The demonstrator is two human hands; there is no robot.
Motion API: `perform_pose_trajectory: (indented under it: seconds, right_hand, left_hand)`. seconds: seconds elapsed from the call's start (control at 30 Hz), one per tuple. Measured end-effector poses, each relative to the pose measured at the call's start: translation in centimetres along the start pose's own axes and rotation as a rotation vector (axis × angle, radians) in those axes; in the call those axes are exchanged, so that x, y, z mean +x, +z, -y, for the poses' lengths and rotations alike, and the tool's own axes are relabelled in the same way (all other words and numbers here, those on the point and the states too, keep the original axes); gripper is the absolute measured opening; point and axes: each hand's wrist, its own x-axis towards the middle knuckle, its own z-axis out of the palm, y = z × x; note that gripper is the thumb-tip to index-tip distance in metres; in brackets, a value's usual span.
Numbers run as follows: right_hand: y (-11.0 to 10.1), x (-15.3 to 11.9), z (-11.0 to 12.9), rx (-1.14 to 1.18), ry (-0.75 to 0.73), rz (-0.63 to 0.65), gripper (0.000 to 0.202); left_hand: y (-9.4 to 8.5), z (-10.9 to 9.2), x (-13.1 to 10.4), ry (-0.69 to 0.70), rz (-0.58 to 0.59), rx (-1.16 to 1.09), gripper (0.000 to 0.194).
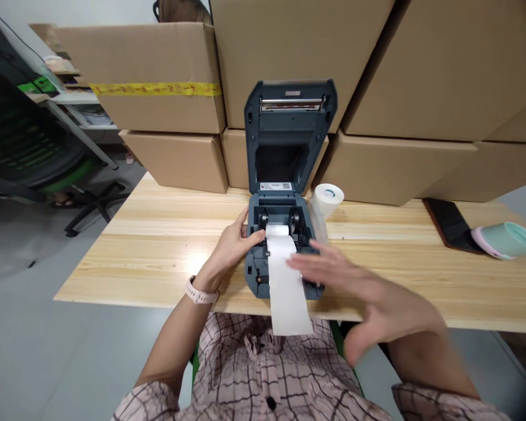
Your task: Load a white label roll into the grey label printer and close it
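Fingers spread, right hand [377, 301] hovers beside printer [253, 269].

From my end I could make out no readable words or numbers. The open printer [253, 283] carried a white label [275, 186] with a square code and tiny print at its lid hinge, and a small pale sticker [293, 93] near the lid's top. Left of the printer, yellow tape [158, 89] on a carton [144, 55] bore red marks, too blurred for me.

Pale pink shirt [263, 374], dark wavy checks, dark button [270, 403]; pale pink holed wristband [200, 293].
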Motion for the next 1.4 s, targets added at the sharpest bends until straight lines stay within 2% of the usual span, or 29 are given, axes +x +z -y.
perform_pose_trajectory:
  seconds: [0.07, 0.13, 0.17, 0.23, 0.3, 0.37, 0.43, 0.53, 0.6, 0.67, 0.73, 0.8, 0.87, 0.97, 1.03, 1.2, 1.3, 1.33, 1.4]
  right_hand:
    - [-2.6, 1.3, -1.3, 0.044, 0.023, -0.324, 0.073]
    - [-4.8, 3.2, -3.9, 0.009, 0.129, -0.698, 0.061]
    - [-5.8, 4.3, -5.6, -0.002, 0.214, -0.796, 0.059]
    - [-7.6, 6.9, -9.2, 0.046, 0.338, -0.832, 0.070]
    - [-9.2, 9.7, -12.4, 0.143, 0.417, -0.801, 0.076]
    - [-10.6, 12.4, -14.4, 0.222, 0.432, -0.772, 0.078]
    - [-11.6, 14.5, -14.9, 0.304, 0.430, -0.718, 0.077]
    - [-11.8, 15.5, -12.8, 0.341, 0.423, -0.682, 0.087]
    - [-10.5, 14.2, -10.1, 0.253, 0.361, -0.723, 0.089]
    - [-8.1, 11.4, -7.1, 0.118, 0.256, -0.734, 0.077]
    - [-5.0, 7.9, -4.4, -0.004, 0.163, -0.600, 0.053]
    - [-1.8, 4.5, -2.4, -0.163, 0.075, -0.483, 0.039]
    - [0.8, 1.7, -1.4, -0.293, 0.048, -0.368, 0.038]
    - [3.0, -0.4, -1.1, -0.379, 0.081, -0.272, 0.046]
    - [3.8, -0.7, -1.2, -0.378, 0.101, -0.289, 0.048]
    - [5.5, -0.1, -1.0, -0.348, 0.150, -0.466, 0.046]
    - [6.8, 0.3, -0.8, -0.319, 0.185, -0.563, 0.046]
    - [7.2, 0.4, -0.7, -0.300, 0.195, -0.592, 0.048]
    - [7.9, 0.6, -0.7, -0.261, 0.220, -0.654, 0.051]
  left_hand:
    - [0.0, -0.1, 0.0, -0.008, 0.015, -0.021, 0.086]
    - [-0.1, -0.2, 0.1, -0.013, 0.025, -0.028, 0.085]
    - [-0.1, -0.2, 0.1, -0.013, 0.019, -0.013, 0.084]
    - [-0.2, -0.3, 0.0, -0.008, -0.030, 0.085, 0.084]
    - [-0.1, -0.4, -0.5, 0.007, -0.126, 0.225, 0.087]
    - [0.0, -0.4, -1.5, 0.040, -0.215, 0.299, 0.091]
    - [0.2, -0.4, -2.9, 0.072, -0.259, 0.267, 0.087]
    - [0.2, -0.4, -5.3, 0.097, -0.349, 0.149, 0.067]
    - [0.1, -0.5, -6.9, 0.155, -0.501, 0.089, 0.054]
    - [0.2, -0.8, -8.1, 0.300, -0.689, 0.076, 0.043]
    - [0.6, -1.0, -9.1, 0.517, -0.794, 0.139, 0.038]
    - [1.3, -1.1, -9.5, 0.726, -0.753, 0.259, 0.041]
    - [2.0, -1.2, -9.6, 0.846, -0.583, 0.387, 0.047]
    - [2.9, -0.9, -9.1, 0.848, -0.291, 0.499, 0.052]
    - [3.4, -0.7, -8.7, 0.829, -0.211, 0.511, 0.051]
    - [4.4, -0.2, -7.8, 0.857, -0.317, 0.439, 0.045]
    - [5.1, 0.1, -8.4, 0.801, -0.350, 0.391, 0.040]
    - [5.4, 0.3, -8.9, 0.774, -0.407, 0.366, 0.037]
    - [5.9, 1.2, -10.3, 0.728, -0.640, 0.272, 0.029]
